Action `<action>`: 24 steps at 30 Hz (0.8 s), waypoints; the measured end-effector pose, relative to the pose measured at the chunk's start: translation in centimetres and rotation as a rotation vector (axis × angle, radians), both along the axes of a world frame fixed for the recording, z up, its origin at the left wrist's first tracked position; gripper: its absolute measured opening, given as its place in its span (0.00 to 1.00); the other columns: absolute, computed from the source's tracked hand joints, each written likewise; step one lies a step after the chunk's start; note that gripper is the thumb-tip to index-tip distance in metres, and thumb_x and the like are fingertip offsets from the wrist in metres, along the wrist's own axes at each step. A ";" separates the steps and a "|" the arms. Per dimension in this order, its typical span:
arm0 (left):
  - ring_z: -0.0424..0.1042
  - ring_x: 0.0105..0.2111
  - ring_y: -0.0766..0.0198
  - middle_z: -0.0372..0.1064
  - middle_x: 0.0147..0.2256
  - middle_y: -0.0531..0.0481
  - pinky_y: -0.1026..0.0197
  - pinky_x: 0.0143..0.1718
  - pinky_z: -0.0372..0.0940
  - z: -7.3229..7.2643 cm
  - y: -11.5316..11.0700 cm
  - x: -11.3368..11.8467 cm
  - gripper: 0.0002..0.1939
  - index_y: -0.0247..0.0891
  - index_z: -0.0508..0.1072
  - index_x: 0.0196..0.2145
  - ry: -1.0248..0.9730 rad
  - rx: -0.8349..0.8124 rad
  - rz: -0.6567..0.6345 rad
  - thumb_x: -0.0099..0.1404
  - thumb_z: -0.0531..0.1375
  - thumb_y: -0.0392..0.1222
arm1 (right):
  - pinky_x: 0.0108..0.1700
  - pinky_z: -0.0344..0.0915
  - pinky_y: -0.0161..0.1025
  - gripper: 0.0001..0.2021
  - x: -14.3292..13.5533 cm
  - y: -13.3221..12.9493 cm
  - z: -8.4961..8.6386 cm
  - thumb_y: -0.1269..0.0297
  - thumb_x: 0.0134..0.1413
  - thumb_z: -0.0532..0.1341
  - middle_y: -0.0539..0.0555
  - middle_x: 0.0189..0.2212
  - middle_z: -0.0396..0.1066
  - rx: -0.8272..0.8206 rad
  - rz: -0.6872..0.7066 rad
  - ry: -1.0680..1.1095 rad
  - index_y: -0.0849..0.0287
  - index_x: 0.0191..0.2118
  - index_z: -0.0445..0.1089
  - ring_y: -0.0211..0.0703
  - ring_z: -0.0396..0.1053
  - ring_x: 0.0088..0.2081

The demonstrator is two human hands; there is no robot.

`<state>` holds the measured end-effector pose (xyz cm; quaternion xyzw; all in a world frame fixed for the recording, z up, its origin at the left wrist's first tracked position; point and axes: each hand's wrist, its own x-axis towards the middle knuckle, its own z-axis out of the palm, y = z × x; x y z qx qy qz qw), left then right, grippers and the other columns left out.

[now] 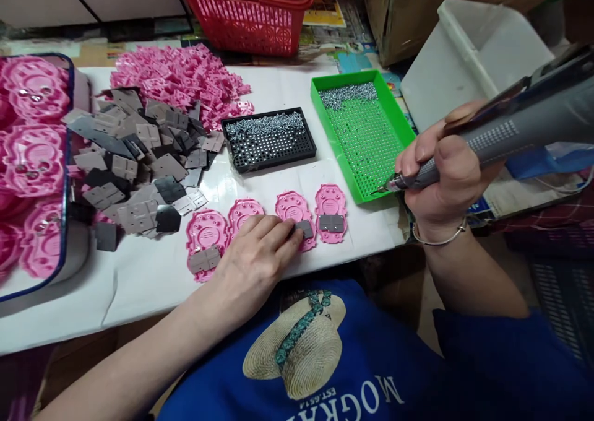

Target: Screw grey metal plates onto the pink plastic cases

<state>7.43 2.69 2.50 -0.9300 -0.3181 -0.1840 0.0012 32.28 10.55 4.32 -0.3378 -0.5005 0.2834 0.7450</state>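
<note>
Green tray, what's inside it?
Small metal screws, heaped at the far end of the green tray, with more in its holes. The heap hides whatever lies beneath.

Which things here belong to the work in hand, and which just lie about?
In use, it seems: pink casings; grey plates; small pink parts; power screwdriver; green screw tray; black screw tray.

Apparently just lying about: white bin; cardboard box; yellow sheet.

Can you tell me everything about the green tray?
The green tray is a bright rectangle with raised sides, and looks like plastic. Its floor has rows of little holes, many with silver screws in them. More screws are heaped at the far end. It sits right of the black tray. The right hand holds a screwdriver's tip at its near end; I can't tell if they touch.
</note>
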 end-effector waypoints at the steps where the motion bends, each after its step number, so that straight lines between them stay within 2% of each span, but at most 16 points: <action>1: 0.71 0.38 0.57 0.76 0.41 0.39 0.55 0.37 0.65 0.0 0.0 0.0 0.14 0.31 0.74 0.45 0.002 -0.005 0.001 0.73 0.49 0.31 | 0.13 0.52 0.32 0.12 0.0 0.0 0.0 0.58 0.41 0.70 0.42 0.18 0.59 0.004 0.003 -0.001 0.50 0.35 0.72 0.31 0.54 0.14; 7: 0.71 0.37 0.56 0.75 0.40 0.39 0.54 0.36 0.63 0.0 0.0 0.0 0.15 0.30 0.74 0.44 0.008 0.002 -0.006 0.73 0.48 0.31 | 0.13 0.54 0.33 0.15 0.5 0.0 -0.2 0.57 0.40 0.71 0.42 0.18 0.59 -0.003 -0.027 -0.019 0.49 0.37 0.72 0.31 0.55 0.14; 13: 0.70 0.36 0.56 0.75 0.39 0.38 0.54 0.35 0.62 -0.1 0.0 0.0 0.16 0.28 0.75 0.43 -0.010 0.004 -0.003 0.73 0.47 0.31 | 0.14 0.55 0.32 0.12 0.3 0.0 -0.3 0.58 0.42 0.70 0.42 0.18 0.60 0.021 -0.018 -0.027 0.50 0.36 0.72 0.31 0.56 0.14; 18: 0.70 0.36 0.56 0.75 0.39 0.39 0.54 0.35 0.62 -0.2 0.0 0.1 0.14 0.29 0.75 0.43 0.001 0.012 -0.001 0.73 0.49 0.31 | 0.14 0.55 0.33 0.14 0.1 0.1 -0.3 0.58 0.40 0.71 0.42 0.18 0.60 0.013 -0.036 -0.031 0.49 0.37 0.72 0.31 0.57 0.14; 21: 0.69 0.35 0.57 0.75 0.38 0.40 0.55 0.35 0.62 -0.3 0.0 0.0 0.14 0.30 0.75 0.42 0.000 0.019 0.000 0.73 0.49 0.31 | 0.14 0.52 0.32 0.12 -0.3 0.2 0.5 0.59 0.43 0.69 0.43 0.18 0.60 0.028 -0.046 -0.030 0.49 0.37 0.73 0.31 0.57 0.14; 24: 0.69 0.36 0.57 0.75 0.38 0.41 0.56 0.36 0.62 -0.3 0.0 0.0 0.13 0.30 0.75 0.43 0.013 0.017 0.017 0.72 0.51 0.30 | 0.15 0.52 0.32 0.11 -0.9 -0.2 2.2 0.61 0.43 0.69 0.43 0.18 0.61 0.079 -0.031 -0.008 0.49 0.37 0.75 0.30 0.55 0.15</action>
